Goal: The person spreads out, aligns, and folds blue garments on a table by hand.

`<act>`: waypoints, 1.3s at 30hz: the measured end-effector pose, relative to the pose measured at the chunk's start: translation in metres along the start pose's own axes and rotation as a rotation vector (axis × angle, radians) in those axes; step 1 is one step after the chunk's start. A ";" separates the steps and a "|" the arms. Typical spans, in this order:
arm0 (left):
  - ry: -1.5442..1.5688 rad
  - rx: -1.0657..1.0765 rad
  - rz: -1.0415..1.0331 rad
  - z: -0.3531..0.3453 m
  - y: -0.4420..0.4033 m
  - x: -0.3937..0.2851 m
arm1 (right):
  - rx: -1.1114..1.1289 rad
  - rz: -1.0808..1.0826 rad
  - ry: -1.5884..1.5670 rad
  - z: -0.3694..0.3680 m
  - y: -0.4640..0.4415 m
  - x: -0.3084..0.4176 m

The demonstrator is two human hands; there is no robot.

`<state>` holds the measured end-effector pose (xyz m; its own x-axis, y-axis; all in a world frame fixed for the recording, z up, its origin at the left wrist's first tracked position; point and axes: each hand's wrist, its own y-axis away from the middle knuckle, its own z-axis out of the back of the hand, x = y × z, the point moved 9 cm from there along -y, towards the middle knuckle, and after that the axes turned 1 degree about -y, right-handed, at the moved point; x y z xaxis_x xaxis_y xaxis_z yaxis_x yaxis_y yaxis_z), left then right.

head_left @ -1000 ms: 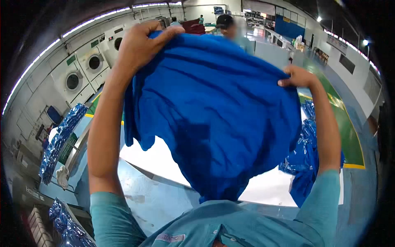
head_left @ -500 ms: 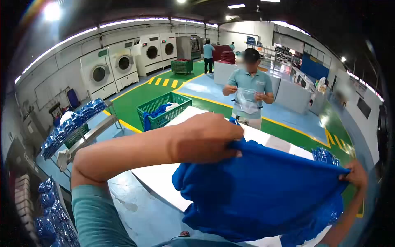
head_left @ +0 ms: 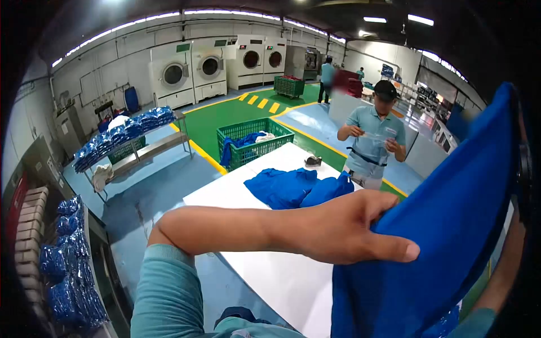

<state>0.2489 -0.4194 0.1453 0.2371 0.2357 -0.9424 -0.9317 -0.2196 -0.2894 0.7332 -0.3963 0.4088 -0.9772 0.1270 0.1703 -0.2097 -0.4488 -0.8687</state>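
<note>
My left hand [head_left: 360, 228] is closed on a blue garment [head_left: 439, 225], its thumb lying across the front and its fingertips partly hidden by the fabric. The garment hangs stretched up to the right over a white table [head_left: 253, 276]; its exact kind cannot be made out. Only my right forearm [head_left: 504, 270] shows at the right edge; that hand is hidden behind the raised cloth and the dark frame edge. Beyond my left hand, more blue garments [head_left: 282, 186] lie crumpled on the table, near a small black object [head_left: 313, 161].
Behind the table stands a green crate [head_left: 256, 149] with blue and white cloth. A person [head_left: 375, 124] across from me handles clear plastic. Plastic-wrapped blue packs lie on a metal rack [head_left: 160, 143] and in a near-left stack [head_left: 70, 276]. Large machines [head_left: 172, 73] line the far wall.
The blue garment has swung up and to the right, uncovering the garments on the table. My left hand has moved right and lower. My right hand has gone out of sight.
</note>
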 end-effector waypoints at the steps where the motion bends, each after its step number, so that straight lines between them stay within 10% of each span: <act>1: 0.052 -0.023 0.103 0.005 0.012 0.017 | -0.013 0.035 -0.014 -0.026 -0.019 0.022; 7: 0.161 -0.014 0.266 0.058 0.103 0.194 | 0.107 0.293 0.012 -0.252 -0.013 0.182; 12: 0.380 -0.588 0.604 0.122 0.263 0.353 | 0.373 0.512 -0.115 -0.455 0.107 0.341; 16: 0.337 -1.044 0.737 0.186 0.384 0.453 | 0.614 0.496 0.022 -0.647 0.196 0.418; 22: 0.119 -1.322 0.939 0.276 0.513 0.546 | 0.866 0.070 -0.719 -0.833 0.405 0.523; 26: -0.112 -1.404 1.049 0.342 0.607 0.634 | 1.066 0.288 -0.812 -0.741 0.588 0.580; 33: -0.821 -1.331 1.349 0.420 0.667 0.685 | 0.959 -0.448 -0.306 -0.534 0.849 0.364; 39: -1.114 -0.829 1.090 0.433 0.497 0.714 | 0.676 -0.950 0.664 -0.352 0.921 0.221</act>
<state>-0.1637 0.0502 -0.5987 -0.9525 0.0639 -0.2978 -0.0672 -0.9977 0.0010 0.3363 -0.4704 -0.5176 -0.2832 0.9471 0.1511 -0.9570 -0.2688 -0.1089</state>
